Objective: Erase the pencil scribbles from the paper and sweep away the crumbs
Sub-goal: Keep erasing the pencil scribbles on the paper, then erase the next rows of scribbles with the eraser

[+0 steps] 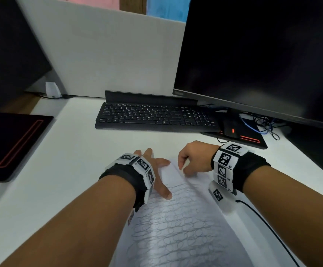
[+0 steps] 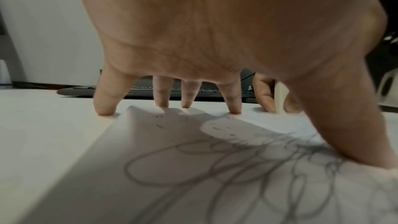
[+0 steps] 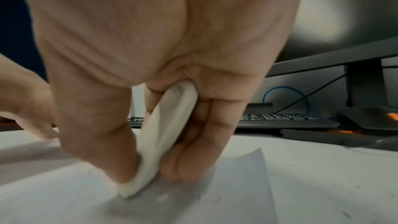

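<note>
1. Pinched between thumb and fingers of the right hand [image 1: 193, 158], a white eraser [image 3: 163, 135] presses its lower end on the paper [image 1: 178, 226], near the paper's far edge.
2. Pencil scribbles [image 1: 174, 228] cover the paper's nearer part.
3. Left hand [image 1: 156, 170], fingers spread and straight, presses the paper's left edge.
4. Beyond the paper lies a black keyboard [image 1: 153, 116].

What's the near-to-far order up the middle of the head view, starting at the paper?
Scribbled paper → left hand pressing the paper and right hand pinching the eraser, roughly level → bare desk → keyboard → white partition.
</note>
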{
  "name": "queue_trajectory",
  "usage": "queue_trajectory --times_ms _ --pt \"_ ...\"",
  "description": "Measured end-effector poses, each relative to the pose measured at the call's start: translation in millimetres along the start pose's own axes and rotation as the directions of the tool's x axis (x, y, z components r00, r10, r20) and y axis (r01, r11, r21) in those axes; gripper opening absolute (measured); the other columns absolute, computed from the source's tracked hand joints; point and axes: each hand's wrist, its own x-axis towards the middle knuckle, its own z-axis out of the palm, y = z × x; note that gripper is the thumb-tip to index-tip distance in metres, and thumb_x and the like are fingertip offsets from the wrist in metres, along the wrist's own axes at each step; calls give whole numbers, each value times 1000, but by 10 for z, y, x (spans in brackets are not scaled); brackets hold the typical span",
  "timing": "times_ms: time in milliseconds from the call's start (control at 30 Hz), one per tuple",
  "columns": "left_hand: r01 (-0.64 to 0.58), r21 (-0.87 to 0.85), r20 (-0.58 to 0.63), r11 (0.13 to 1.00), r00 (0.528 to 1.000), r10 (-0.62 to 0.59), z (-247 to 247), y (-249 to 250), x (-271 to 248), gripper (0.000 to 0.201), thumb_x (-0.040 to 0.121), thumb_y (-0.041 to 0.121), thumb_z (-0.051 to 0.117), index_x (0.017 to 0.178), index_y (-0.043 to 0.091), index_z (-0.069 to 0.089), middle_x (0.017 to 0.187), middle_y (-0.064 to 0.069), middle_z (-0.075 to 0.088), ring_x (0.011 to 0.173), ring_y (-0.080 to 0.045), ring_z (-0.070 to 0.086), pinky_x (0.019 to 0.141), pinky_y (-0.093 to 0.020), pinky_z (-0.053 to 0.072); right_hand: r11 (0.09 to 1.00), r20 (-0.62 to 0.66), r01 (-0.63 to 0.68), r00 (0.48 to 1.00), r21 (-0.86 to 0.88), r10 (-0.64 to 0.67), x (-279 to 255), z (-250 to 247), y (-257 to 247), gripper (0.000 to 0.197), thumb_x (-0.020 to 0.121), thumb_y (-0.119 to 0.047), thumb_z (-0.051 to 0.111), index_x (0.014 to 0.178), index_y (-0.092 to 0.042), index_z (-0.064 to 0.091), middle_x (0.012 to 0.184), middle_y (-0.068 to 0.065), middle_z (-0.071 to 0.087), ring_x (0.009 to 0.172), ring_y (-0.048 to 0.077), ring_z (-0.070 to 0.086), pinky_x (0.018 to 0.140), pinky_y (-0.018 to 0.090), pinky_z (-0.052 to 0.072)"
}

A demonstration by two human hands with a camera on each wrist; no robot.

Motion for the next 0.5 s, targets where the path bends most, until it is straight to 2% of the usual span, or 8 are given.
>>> queue_trajectory --times_ms 67,167,333,433,500 --pt "-8 2 -6 1000 1000 8 -23 -79 -74 105 64 72 74 148 54 13 156 -5 17 145 -32 16 111 -56 31 1000 11 -15 1000 2 15 -6 -11 2 15 80 -18 70 94 -20 74 70 -15 57 64 1 52 56 19 41" --pt "5 -40 -64 999 998 -7 -76 -335 -241 103 65 67 76 147 52 16 154 -4 22 142 -30 27 109 -49 32 1000 20 -21 1000 0 21 -10 -8 10 13 80 -20 70 92 -23 73 78 -15 61 73 6 58 62 21 46" --pt "103 -32 -27 994 994 -104 -59 -720 -387 101 66 65 78 148 52 21 162 2 10 148 -26 15 117 -48 22 998 63 -12 998 -53 16 48 -50 4 12 80 -25 73 92 -27 69 88 -13 62 84 11 59 68 23 47" --pt "125 -13 -27 992 992 -125 -18 -713 -407 101 68 65 76 149 52 18 161 4 10 149 -23 11 117 -48 22 978 103 -11 994 -206 33 78 -84 -36 19 83 -34 70 99 -24 68 102 -8 65 96 14 61 81 29 52" --pt "140 -11 -37 990 989 -140 6 -704 -406 102 67 68 74 149 53 15 160 4 11 148 -23 9 117 -48 23 945 120 -36 990 -326 79 78 -160 -81 23 86 -37 65 94 -17 72 96 -5 68 88 15 63 80 32 55"
